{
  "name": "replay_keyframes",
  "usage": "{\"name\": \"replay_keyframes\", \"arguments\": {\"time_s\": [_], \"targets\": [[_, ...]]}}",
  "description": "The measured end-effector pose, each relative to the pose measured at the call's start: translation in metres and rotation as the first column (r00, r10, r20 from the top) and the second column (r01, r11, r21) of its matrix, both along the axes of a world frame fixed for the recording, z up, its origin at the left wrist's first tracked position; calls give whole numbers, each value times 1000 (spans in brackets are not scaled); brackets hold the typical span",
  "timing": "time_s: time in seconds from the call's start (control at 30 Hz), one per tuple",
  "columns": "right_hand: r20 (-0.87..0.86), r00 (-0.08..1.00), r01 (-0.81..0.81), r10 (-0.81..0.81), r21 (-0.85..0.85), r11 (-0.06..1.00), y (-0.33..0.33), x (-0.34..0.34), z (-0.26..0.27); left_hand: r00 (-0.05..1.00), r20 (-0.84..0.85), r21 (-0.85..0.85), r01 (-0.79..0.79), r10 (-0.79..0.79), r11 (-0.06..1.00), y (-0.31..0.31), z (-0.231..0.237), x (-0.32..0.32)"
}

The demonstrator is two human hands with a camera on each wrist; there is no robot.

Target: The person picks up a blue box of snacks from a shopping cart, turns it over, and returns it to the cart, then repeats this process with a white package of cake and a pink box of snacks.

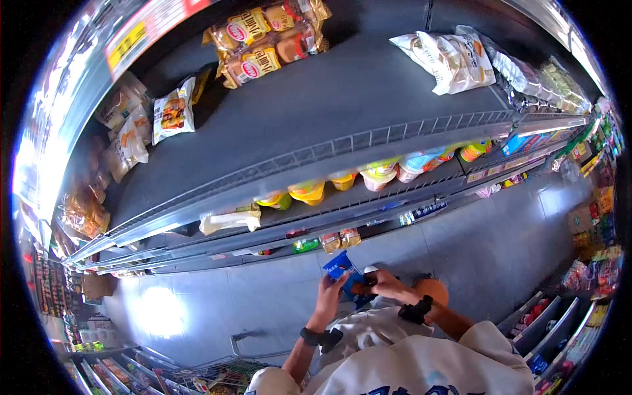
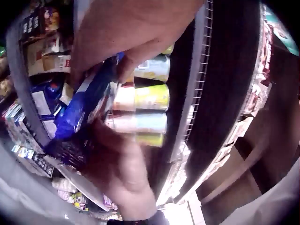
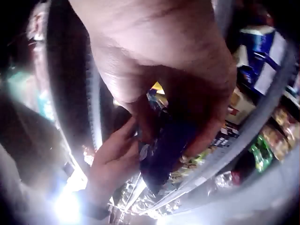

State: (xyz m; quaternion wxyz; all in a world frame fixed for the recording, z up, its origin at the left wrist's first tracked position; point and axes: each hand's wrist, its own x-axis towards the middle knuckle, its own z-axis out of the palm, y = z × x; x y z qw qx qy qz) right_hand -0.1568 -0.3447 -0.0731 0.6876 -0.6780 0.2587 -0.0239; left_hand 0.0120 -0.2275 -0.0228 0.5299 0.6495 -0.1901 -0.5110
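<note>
Both hands hold a shiny blue snack bag [image 1: 338, 265] in front of the body, low before the shelving. My left hand [image 1: 328, 295] grips its left side, thumb and fingers closed on the film. On the other side my right hand [image 1: 390, 287] pinches the bag. Seen from the left wrist, the blue bag [image 2: 79, 112] stretches between the left hand [image 2: 136, 33] above and the right hand [image 2: 124, 171] below. In the right wrist view the bag [image 3: 164, 154] looks dark, partly hidden behind the right hand's fingers.
A dark shelf [image 1: 276, 125] with a wire lip [image 1: 368, 139] spans the front, carrying packaged bread [image 1: 253, 66] and white bags [image 1: 454, 62]. Below it stand several cups [image 1: 307, 192]. A wire cart [image 1: 230, 370] is behind on the left. Beside the right forearm is a round orange object [image 1: 432, 289].
</note>
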Motion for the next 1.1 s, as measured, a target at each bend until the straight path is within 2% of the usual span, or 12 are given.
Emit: {"name": "replay_keyframes", "arguments": {"time_s": [0.03,0.1,0.2,0.3,0.47,0.53,0.6,0.63,0.8,0.9,1.03,1.1], "targets": [[-78,994,84,-78,70,994,-16,-7,-4,987,158,-59,47,-37,997,0,-9,-7],[-245,947,259,-210,191,947,-50,-22,-17,923,-361,-84,-172,131,982,0,-26,-15],[-111,911,316,-396,-428,846,-109,-55,-122,873,-471,-162,-230,129,960,16,-32,-13],[-136,799,601,-585,155,784,-156,-55,-90,910,-340,-32,-265,239,964,49,-78,-9],[-59,577,812,-815,150,564,-241,-25,-193,973,-106,298,-164,203,940,116,-75,-25],[-168,834,531,-526,-16,847,-290,-49,-276,949,11,144,-313,314,939,177,-98,-49],[-368,883,-27,-291,-659,752,-333,-52,-352,703,-300,166,-627,645,761,197,-45,-77],[-418,848,-25,-326,-645,764,-335,-56,-361,845,-69,148,-517,530,843,235,-72,-84],[-122,676,598,-727,-485,638,-291,-19,-261,602,25,283,-770,798,572,335,-131,-141],[8,573,703,-819,-519,487,-265,-14,-222,598,172,296,-789,783,538,384,-174,-205],[325,558,747,-763,-598,292,-215,-34,-196,84,-136,546,-825,987,145,406,-183,-268],[427,618,715,-660,-654,247,-194,-59,-215,169,127,490,-867,977,86,409,-178,-271]]}}
